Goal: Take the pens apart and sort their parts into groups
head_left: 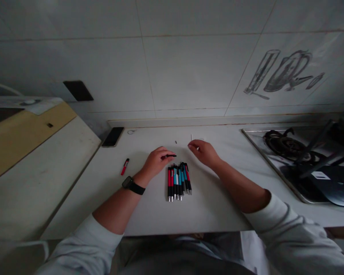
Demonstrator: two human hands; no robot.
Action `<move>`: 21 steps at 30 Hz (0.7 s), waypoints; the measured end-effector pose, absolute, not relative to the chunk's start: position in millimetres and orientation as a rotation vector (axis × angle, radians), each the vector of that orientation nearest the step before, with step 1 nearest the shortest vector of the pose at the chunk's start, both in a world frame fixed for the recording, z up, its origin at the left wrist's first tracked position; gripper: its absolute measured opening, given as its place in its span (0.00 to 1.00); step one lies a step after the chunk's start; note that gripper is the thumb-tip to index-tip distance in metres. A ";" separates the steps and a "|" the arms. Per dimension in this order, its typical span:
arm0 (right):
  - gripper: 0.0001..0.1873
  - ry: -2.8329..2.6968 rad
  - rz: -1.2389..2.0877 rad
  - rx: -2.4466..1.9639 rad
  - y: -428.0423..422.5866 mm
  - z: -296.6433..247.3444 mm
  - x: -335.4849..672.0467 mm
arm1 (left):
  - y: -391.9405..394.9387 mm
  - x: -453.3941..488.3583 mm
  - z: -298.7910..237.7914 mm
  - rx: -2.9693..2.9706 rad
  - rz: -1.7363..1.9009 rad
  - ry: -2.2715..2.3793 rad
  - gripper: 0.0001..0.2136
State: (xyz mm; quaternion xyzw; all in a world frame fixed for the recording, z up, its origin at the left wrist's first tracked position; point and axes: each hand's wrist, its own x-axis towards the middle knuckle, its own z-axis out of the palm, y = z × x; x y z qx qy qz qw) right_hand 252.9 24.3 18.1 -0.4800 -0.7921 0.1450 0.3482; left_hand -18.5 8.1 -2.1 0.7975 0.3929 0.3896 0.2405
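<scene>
My left hand (157,160) is closed on a short black pen part (171,155), which points to the right from the fingertips. To its right, my right hand (204,151) has thumb and fingers pinched together; what they hold, if anything, is hidden. A thin white stick (192,136) shows just beyond those fingertips, and I cannot tell whether they touch it. Below and between the hands lies a row of several click pens (178,181), red, blue and white with black grips. A tiny dark piece (176,142) rests beyond them. A red pen part with a black clip (125,167) lies left.
A phone (113,137) lies at the counter's back left, near a small ring-shaped item (131,132). A large white box-like unit (40,152) borders the left side. On the right is a gas hob (286,147) with a dark flat device (329,183) over it. A tiled wall (195,72) rises behind.
</scene>
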 end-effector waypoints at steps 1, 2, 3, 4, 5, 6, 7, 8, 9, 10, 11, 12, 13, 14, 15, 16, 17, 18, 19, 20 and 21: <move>0.12 -2.133 0.409 -1.189 14.5 20.7 241.9 | 5.5 -15.4 0.6 2.200 1.077 1.069 0.08; 0.13 -2.161 0.428 -1.154 6.6 22.3 232.7 | 3.3 -12.1 3.3 2.211 1.087 1.069 0.07; 0.13 -2.171 0.457 -1.141 0.6 22.9 225.6 | 1.3 -8.6 6.1 2.221 1.090 1.072 0.07; 0.14 -2.171 0.489 -1.134 -3.4 22.6 220.4 | -0.4 -4.9 8.9 2.232 1.085 1.077 0.06; 0.14 -2.162 0.526 -1.133 -5.6 21.5 217.0 | -1.7 -1.4 11.7 2.242 1.071 1.086 0.05; 0.15 -2.154 0.571 -1.133 -6.2 19.6 215.0 | -2.9 1.8 14.3 2.247 1.055 1.099 0.05; 0.15 -2.144 0.620 -1.133 -5.7 17.2 214.2 | -3.8 4.7 16.6 2.246 1.042 1.117 0.05; 0.15 -2.131 0.669 -1.134 -4.6 14.4 214.2 | -4.7 7.0 18.4 2.242 1.033 1.134 0.05; 0.15 -2.112 0.710 -1.137 -3.0 11.4 214.5 | -5.4 8.7 19.4 2.233 1.030 1.145 0.05; 0.15 -2.086 0.742 -1.143 -1.3 8.3 215.1 | -5.8 9.7 19.6 2.221 1.033 1.152 0.05; 0.15 -2.056 0.763 -1.152 0.4 5.3 215.7 | -5.9 10.1 18.9 2.206 1.040 1.155 0.04; 0.14 -2.023 0.775 -1.164 2.0 2.6 216.3 | -5.5 9.8 17.4 2.186 1.054 1.159 0.04; 0.13 -1.986 0.781 -1.180 3.4 0.1 216.8 | -4.7 8.9 15.1 2.160 1.074 1.165 0.04; 0.13 -1.950 0.788 -1.197 4.6 -2.1 217.1 | -3.4 7.5 12.4 2.131 1.097 1.173 0.05; 0.12 -1.918 0.797 -1.211 5.7 -4.0 217.3 | -1.8 5.7 9.4 2.100 1.118 1.181 0.05; 0.12 -1.892 0.808 -1.220 6.8 -5.7 217.3 | 0.2 3.7 6.6 2.071 1.133 1.184 0.05; 0.12 -1.875 0.819 -1.221 7.7 -7.1 217.2 | 2.1 1.6 3.9 2.044 1.139 1.184 0.05; 0.12 -1.868 0.828 -1.215 8.8 -8.4 216.8 | 4.0 -0.5 1.7 2.020 1.139 1.180 0.04; 0.12 -1.874 0.836 -1.203 9.9 -9.5 216.2 | 5.7 -2.4 -0.1 1.996 1.136 1.178 0.04; 0.12 -1.887 0.840 -1.192 11.1 -10.4 215.4 | 7.1 -3.9 -1.6 1.973 1.131 1.180 0.04; 0.13 -1.901 0.843 -1.187 12.3 -11.3 214.5 | 8.3 -5.0 -2.7 1.948 1.124 1.184 0.04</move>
